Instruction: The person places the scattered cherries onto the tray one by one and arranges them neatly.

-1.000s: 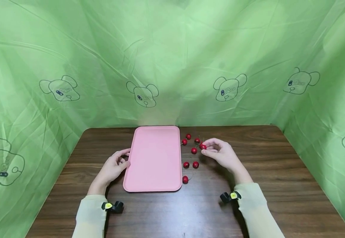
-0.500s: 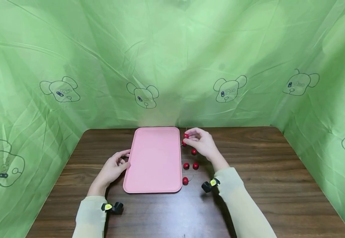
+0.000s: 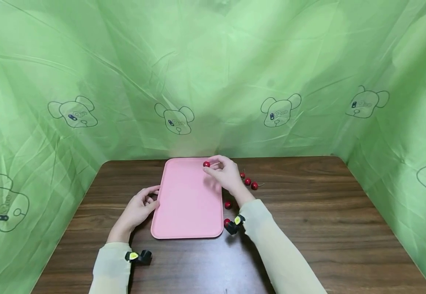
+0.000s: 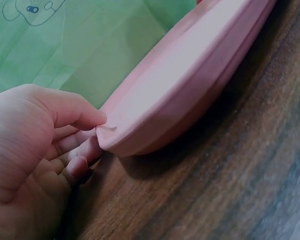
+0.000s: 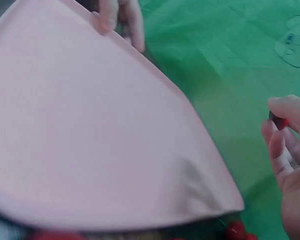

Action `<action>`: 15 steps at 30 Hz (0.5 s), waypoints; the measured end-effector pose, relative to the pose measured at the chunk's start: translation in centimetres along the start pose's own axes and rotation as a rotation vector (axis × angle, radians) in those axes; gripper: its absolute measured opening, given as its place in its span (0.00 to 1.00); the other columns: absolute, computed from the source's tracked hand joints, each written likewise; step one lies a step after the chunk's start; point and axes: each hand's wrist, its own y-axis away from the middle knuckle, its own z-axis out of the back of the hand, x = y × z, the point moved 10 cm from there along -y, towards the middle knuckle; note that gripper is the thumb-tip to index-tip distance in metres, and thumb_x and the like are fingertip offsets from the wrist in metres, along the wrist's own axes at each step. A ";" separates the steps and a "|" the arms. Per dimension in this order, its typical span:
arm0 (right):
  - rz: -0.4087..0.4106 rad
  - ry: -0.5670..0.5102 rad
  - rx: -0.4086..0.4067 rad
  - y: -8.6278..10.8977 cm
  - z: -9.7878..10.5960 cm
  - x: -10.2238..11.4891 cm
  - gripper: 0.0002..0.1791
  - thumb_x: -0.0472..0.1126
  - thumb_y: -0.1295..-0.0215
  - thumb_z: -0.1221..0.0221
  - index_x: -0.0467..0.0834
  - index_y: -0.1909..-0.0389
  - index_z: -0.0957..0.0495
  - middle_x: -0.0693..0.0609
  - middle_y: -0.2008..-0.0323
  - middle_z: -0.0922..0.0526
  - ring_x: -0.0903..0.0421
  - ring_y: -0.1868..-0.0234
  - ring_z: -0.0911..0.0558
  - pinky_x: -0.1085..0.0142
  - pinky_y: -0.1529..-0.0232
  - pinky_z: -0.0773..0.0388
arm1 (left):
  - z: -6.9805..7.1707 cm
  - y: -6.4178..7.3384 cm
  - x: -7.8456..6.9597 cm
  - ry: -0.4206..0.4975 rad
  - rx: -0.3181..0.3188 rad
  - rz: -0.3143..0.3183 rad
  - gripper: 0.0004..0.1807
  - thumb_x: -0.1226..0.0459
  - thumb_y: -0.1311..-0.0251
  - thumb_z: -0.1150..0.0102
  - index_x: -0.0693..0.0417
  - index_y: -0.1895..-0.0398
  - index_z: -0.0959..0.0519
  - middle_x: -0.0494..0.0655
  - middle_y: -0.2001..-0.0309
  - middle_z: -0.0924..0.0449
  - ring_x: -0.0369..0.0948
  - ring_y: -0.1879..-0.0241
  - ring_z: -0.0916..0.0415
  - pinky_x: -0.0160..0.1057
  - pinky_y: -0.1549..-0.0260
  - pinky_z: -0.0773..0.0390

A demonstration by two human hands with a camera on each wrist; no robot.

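Note:
A pink tray (image 3: 187,200) lies on the wooden table, and my left hand (image 3: 139,209) grips its left rim. In the left wrist view the thumb (image 4: 85,114) presses on the rim, with the other fingers below and beside it. Over the tray's far right part, my right hand (image 3: 225,173) pinches a red cherry (image 3: 206,164) between thumb and fingertips. The right wrist view shows this cherry (image 5: 281,121) raised off the tray. More cherries (image 3: 247,181) lie right of the tray; my right hand and wrist may hide others.
A nearer cherry (image 3: 227,204) sits close to the tray's right edge. Another cherry (image 3: 227,222) is partly covered by the right wrist camera (image 3: 232,227). Green cloth (image 3: 213,81) with bear drawings hangs behind the table (image 3: 327,212) and along both sides.
My right hand has moved left from the cherries beside the tray to above its far right part, carrying a cherry. The left hand keeps its place on the rim.

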 end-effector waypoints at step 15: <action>-0.061 -0.025 0.109 -0.9 -8.8 -0.3 0.16 0.37 0.31 0.25 0.41 0.44 0.12 0.48 0.59 0.08 0.54 0.62 0.11 0.66 0.67 0.15 | -0.4 -0.1 -0.3 -0.061 0.004 -0.032 0.30 0.70 0.32 0.29 0.57 0.27 0.21 0.56 0.42 0.20 0.42 0.62 0.27 0.34 0.65 0.28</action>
